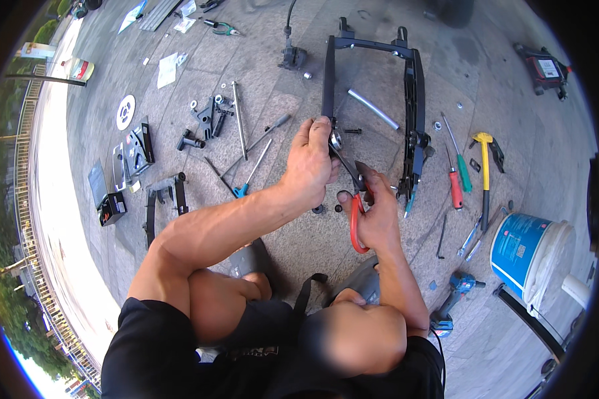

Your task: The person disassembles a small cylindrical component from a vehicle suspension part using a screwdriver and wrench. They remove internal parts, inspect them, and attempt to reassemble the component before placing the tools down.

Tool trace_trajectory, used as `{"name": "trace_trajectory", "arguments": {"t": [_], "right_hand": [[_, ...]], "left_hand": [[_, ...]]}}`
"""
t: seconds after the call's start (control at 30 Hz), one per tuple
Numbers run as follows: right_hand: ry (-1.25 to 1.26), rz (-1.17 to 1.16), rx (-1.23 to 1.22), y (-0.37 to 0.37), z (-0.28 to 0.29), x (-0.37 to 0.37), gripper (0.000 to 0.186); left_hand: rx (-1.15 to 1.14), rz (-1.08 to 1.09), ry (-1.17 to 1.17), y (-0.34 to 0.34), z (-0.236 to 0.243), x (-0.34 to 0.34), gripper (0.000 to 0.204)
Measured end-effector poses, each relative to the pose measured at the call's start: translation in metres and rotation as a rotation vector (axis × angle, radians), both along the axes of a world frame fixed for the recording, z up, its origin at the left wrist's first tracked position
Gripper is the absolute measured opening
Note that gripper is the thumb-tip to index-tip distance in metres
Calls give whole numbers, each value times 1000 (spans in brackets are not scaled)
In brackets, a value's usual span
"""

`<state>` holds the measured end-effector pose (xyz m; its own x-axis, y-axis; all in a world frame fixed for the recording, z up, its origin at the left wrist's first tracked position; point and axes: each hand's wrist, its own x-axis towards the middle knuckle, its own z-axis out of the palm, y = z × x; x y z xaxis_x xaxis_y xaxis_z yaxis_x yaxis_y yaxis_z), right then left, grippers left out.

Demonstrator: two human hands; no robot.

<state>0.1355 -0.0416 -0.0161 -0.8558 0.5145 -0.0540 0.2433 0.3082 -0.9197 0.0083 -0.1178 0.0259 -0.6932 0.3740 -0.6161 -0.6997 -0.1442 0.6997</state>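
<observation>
A black metal frame (pixel 371 44), shaped like a U, lies on the paving ahead of me. My left hand (pixel 309 156) is closed around the near end of its left arm, fingers beside a small silver round part (pixel 336 139). In my right hand (pixel 378 216) is a pair of red-handled scissors (pixel 357 229), dark blades pointing up and left. The blade tips reach the frame end beside my left fingers; whether they touch it I cannot tell. A silver tube (pixel 374 110) and a black bolt (pixel 354 131) lie between the frame's arms.
Right of the frame lie a red screwdriver (pixel 455 189), a green screwdriver (pixel 464 174) and a yellow-headed hammer (pixel 484 156). A blue drill (pixel 458 292) and a blue-and-white bucket (pixel 526 256) are nearer. Loose black parts (pixel 213 118), a long rod (pixel 239 120) and a blue-handled screwdriver (pixel 249 173) lie left.
</observation>
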Motion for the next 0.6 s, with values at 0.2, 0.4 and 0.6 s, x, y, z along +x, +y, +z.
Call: {"name": "trace_trajectory", "arguments": {"t": [0.2, 0.4, 0.6], "right_hand": [[-48, -43, -342, -11, -11, -5, 54], [-12, 19, -476, -15, -14, -3, 56], [-55, -31, -241, -14, -15, -2, 59]], "left_hand": [[45, 11, 206, 10, -9, -1, 20], [15, -9, 332, 10, -25, -1, 22], [-32, -15, 308, 6, -25, -1, 22]]}}
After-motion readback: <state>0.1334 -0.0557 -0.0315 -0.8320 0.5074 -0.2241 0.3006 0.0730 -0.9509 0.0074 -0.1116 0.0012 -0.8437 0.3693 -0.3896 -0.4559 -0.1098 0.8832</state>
